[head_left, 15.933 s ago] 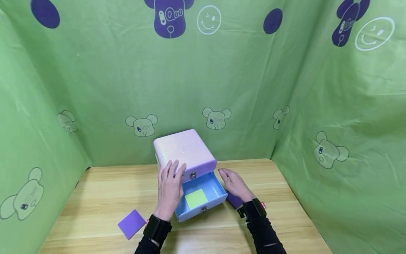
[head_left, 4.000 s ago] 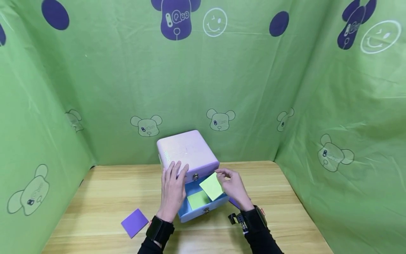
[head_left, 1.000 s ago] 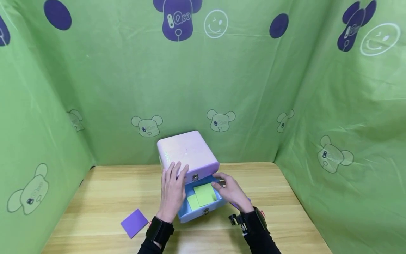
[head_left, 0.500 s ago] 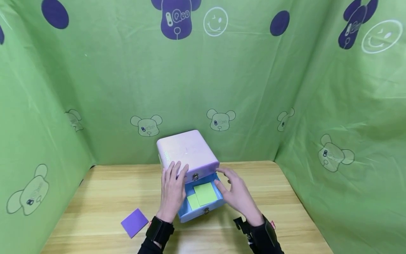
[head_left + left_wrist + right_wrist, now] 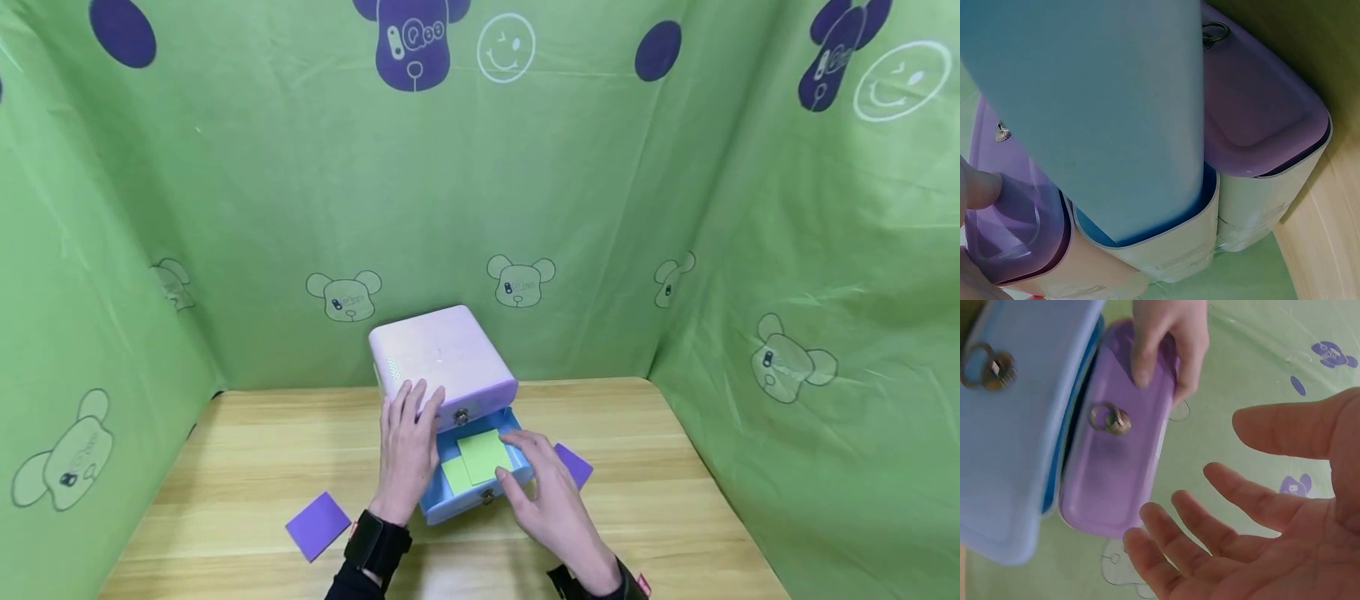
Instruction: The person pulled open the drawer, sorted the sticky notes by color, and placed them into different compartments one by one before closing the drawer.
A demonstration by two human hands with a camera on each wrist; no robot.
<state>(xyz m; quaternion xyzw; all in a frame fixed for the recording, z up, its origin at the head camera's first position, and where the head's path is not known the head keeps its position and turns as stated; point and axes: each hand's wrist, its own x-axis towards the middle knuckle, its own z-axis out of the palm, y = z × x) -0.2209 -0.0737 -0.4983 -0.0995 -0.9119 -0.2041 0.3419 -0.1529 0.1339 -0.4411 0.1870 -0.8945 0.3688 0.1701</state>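
Nearest, the right hand [image 5: 551, 500] is hovering at the right side of the blue drawer [image 5: 456, 504], thumb and index fingertip reaching in above it; its fingers are spreading loosely and holding nothing, as the right wrist view is confirming. Left of the drawer and well apart from it, the left purple sheet [image 5: 318, 527] is lying on the wooden table [image 5: 247, 467]. The drawer itself is standing pulled out, a ring pull [image 5: 487, 496] hanging on its front. Inside it the upper green sheet [image 5: 486, 455] is lying askew, partly covering the lower green sheet [image 5: 456, 477]. Just right of the drawer, the right purple sheet [image 5: 576, 467] is resting on the table, the right hand partly hiding it. Above the drawer, toward its left side, the left hand [image 5: 407, 458] is gripping the edge of the box [image 5: 442, 350], thumb pressing on the purple top drawer [image 5: 1110, 481], fingers lying along the top. Under the blue drawer, a purple bottom drawer [image 5: 1260, 94] is sitting pushed in. Farthest, behind the drawer and box, a green cloth [image 5: 450, 183] printed with bear heads is hanging.
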